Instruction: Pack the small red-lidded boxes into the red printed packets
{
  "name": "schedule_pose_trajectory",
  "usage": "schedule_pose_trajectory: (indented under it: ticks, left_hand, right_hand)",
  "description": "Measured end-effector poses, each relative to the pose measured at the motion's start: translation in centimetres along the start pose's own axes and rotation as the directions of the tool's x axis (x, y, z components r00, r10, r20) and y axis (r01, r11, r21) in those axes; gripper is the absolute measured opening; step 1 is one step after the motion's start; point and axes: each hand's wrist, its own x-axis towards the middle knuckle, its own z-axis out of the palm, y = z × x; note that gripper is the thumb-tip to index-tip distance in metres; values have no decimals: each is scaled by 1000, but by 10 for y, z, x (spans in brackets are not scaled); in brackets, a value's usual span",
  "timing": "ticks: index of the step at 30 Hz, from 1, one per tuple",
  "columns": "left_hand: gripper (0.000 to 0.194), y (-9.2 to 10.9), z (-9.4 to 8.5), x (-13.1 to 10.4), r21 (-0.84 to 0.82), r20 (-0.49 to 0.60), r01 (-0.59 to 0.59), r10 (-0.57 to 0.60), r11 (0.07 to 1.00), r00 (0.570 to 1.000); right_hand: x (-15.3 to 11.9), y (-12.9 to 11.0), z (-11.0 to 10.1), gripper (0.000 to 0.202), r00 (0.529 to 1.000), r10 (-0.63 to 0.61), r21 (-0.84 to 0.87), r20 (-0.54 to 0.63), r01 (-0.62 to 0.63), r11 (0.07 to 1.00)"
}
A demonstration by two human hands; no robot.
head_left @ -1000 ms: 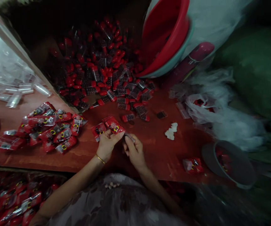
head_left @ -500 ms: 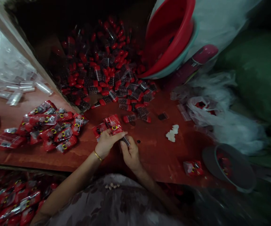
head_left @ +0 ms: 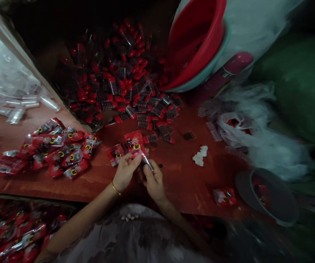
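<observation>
Near the table's front edge, my left hand (head_left: 126,170) pinches a red printed packet (head_left: 136,143) between thumb and fingers. My right hand (head_left: 154,180), close beside it, grips a small dark clear tube (head_left: 147,163) at the packet's lower end. Whether the tube sits inside the packet I cannot tell. Under and left of the held packet lie more red packets (head_left: 115,152) on the table. Beyond my hands spreads a heap of small clear containers with red caps (head_left: 130,93), spilling from a large carton (head_left: 44,78).
Filled red packets (head_left: 64,149) are piled at left, clear empty tubes (head_left: 17,106) behind them. A red basin (head_left: 198,47), a pink bottle (head_left: 232,67) and plastic bags (head_left: 275,149) stand back right. A grey tub (head_left: 272,199) is at right, a carton of packets (head_left: 17,233) lower left.
The packet has turned more upright and shows its printed face more fully. My left hand has shifted slightly right and down, and my right hand has moved slightly down and right.
</observation>
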Motion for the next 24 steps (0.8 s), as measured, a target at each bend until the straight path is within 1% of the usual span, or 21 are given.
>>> schedule_pose_trajectory:
  ticks: [3,5,9,11,14,17,19,22,24]
  left_hand:
    - [46,-1,-4,-1,19,40,7,-7,1000,999]
    - [43,0,-3,-2,59,29,15,-17,998,999]
    - [33,2,5,-5,125,-28,-70,74,990,997]
    - [31,2,7,-6,130,-39,-84,90,988,995]
    - [32,6,3,-3,105,-58,-89,95,990,994]
    - [35,11,-2,4,70,-96,-127,133,990,986]
    - [37,12,-3,8,42,-96,-81,84,996,992]
    - [42,9,3,9,38,-79,20,-17,999,997]
    - [45,5,8,6,69,-83,25,-19,997,996]
  right_hand:
    - [-1,-1,1,26,1000,-9,4,-7,9,1000]
    - [-1,0,2,26,1000,-17,-6,-26,17,1000]
    - [-1,0,1,24,993,-50,-43,-105,46,998]
    - [0,-2,1,24,988,-87,-83,-127,77,994]
    - [0,-5,0,23,990,-120,-139,-70,110,984]
    - [1,-3,1,20,992,-129,-143,-2,127,982]
    - [0,0,1,19,990,-139,-139,-10,136,981]
    - [0,5,3,19,990,-118,-135,-76,107,985]
    - [0,7,4,19,985,-101,-129,-139,83,988]
